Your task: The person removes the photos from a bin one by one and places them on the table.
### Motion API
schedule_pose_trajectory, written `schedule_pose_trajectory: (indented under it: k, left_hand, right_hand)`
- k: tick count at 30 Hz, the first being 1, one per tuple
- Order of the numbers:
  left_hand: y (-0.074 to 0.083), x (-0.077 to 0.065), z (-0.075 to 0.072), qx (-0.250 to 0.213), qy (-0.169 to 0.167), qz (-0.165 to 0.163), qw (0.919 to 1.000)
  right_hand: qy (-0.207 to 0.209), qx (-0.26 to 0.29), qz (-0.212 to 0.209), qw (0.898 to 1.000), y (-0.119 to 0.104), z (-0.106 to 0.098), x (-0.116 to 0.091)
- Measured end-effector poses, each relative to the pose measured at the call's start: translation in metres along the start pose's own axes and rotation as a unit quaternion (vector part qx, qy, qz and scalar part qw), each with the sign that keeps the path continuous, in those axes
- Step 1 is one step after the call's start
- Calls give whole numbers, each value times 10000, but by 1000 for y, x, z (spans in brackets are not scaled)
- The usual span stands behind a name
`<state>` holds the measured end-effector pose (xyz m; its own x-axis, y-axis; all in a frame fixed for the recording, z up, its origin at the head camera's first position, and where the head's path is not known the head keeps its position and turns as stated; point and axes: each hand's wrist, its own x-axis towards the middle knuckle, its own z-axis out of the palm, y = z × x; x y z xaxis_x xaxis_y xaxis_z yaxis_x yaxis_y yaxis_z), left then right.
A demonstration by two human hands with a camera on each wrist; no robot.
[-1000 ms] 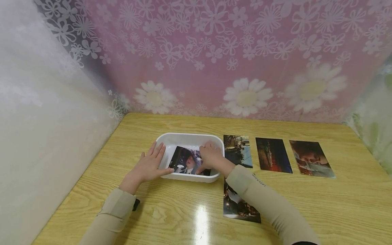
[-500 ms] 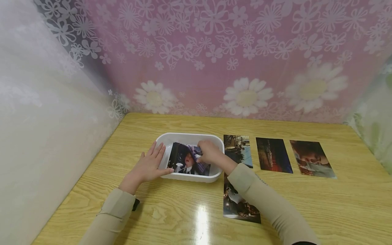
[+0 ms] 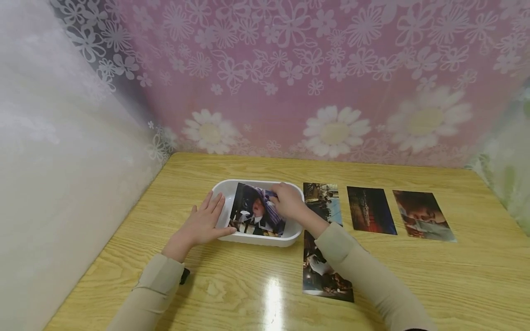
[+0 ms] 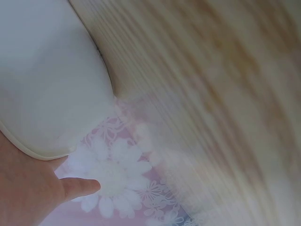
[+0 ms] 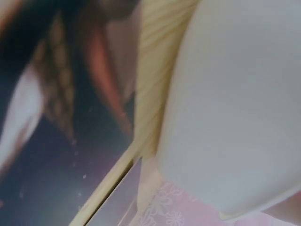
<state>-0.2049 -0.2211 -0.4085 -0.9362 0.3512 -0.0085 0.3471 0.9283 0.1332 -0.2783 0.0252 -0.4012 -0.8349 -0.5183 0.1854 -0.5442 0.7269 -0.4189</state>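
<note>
A white tray [image 3: 258,240] with rounded corners sits on the wooden table. My left hand [image 3: 200,225] rests along its left side, fingers spread on the rim and thumb stretched over the front edge. In the left wrist view that hand [image 4: 28,190] lies against the tray wall [image 4: 47,80]. Inside the tray is a glossy photo print [image 3: 256,216] showing a figure in dark and purple tones. My right hand [image 3: 290,202] pinches its upper right part between thumb and fingers, and the print stands tilted up from the tray floor. The fingers' undersides are hidden.
Right of the tray lie several more photo prints: one close beside it [image 3: 325,204], a dark one [image 3: 371,210], one with a close-up face [image 3: 424,215], and another nearer [image 3: 327,273], partly under the right forearm. A flowered pink backdrop [image 3: 265,82] rises behind the table.
My right hand has moved up and slightly right with the print, whose upper edge has risen toward the tray's far rim. The left hand has stayed in place.
</note>
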Motion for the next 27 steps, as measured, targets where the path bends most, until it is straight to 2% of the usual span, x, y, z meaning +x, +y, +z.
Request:
schedule_pose_trajectory:
  k: [4,7,9,13,17,20,25,27]
  left_hand:
    - [0,0,-1,35,-8,8,10000]
    - [1,0,-1,69,-22,20,10000]
    - [1,1,-1,59,-6,29,10000]
    - [2,2,-2,5,1,43,10000]
    - [4,3,-2,6,-67,22,10000]
    - [4,5,-2,13,-99,15,9999]
    - [5,6,-3,19,-118,30,9999]
    - [4,5,-3,37,-126,34,9999]
  right_hand:
    - [189,1067,23,9941,0,-8,-8]
    - [256,1830,365,9821,-1,-18,-15]
    - [311,2300,714,9701,-2,-27,-22]
    - [551,3284,1226,9349,-1,-46,-37]
    - [795,4280,1349,8901,8,-66,-61]
    - [720,4826,1413,8613,20,-81,-85]
    - [627,5405,1413,8270,44,-98,-131]
    - [671,5499,1417,8204,54,-99,-150]
